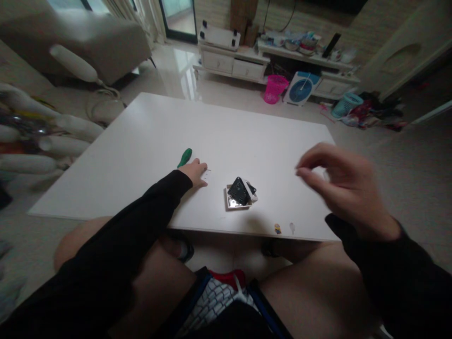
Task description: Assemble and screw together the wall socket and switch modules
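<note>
My left hand (195,174) rests on the white table (247,127) with thumb and fingers apart, beside a few tiny thin pieces that look like screws (206,177). A green handle, seemingly a screwdriver's (185,157), lies just beyond it, partly hidden by that hand. My right hand (342,181) is raised over the table's right side, blurred, its thumb and forefinger tips brought together; anything between them is too small to make out. Between the hands sits a shallow white square box (233,206). A black square plate with a white edge (241,190) leans tilted in it.
Near the front edge are a small yellow-and-blue sticker (278,229) and a pale one (292,228). My legs are under that edge. Beyond the table stand a pink basket (275,89), a blue-and-white fan (301,88) and a white cabinet (229,63). White padded bars (70,127) are at left.
</note>
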The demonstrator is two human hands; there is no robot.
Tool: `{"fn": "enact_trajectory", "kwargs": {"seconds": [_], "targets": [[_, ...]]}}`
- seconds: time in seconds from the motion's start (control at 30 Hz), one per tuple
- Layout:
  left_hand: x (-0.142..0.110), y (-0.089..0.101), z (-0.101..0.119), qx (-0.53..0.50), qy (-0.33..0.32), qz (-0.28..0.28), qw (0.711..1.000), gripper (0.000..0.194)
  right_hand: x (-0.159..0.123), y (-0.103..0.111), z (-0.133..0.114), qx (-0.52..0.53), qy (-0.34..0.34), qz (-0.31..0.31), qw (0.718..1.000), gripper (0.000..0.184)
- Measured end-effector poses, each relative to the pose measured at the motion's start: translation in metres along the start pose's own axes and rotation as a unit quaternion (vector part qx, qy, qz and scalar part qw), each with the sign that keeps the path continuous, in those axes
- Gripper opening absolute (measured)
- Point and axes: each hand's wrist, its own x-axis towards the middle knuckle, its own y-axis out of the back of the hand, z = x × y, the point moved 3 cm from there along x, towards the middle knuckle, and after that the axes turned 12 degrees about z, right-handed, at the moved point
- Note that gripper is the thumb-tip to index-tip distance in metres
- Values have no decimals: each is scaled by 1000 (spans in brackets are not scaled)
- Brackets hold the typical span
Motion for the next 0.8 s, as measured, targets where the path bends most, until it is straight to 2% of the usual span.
{"fn": "enact_trajectory", "kwargs": {"seconds": [0.07, 0.17, 0.27, 0.37, 0.47, 0.63, 0.8], "targets": [[1, 1, -5, 5, 6, 3, 1000, 64, -4, -32, 8, -30, 2, -73, 997, 23], [1, 4, -8, 14, 12, 2, 1000, 63, -17, -84, 28, -121, -1, -205, 971, 19], [-3, 11, -3, 33, 26, 13, 999, 75, -25, -115, 42, -192, -21, -246, 950, 29], [-11, 21, 11, 43, 28, 35, 998, 91, -27, -125, 47, -204, -51, -268, 940, 39], [-23, 24, 36, -25, -36, 29, 999, 98, -28, -128, 48, -182, -77, -284, 938, 36], [-42, 7, 73, -104, -102, 12, 989, 104, -31, -130, 51, -169, -91, -300, 935, 23], [-48, -10, 91, -126, -121, 2, 985, 110, -34, -130, 50, -163, -101, -293, 937, 17]]}}
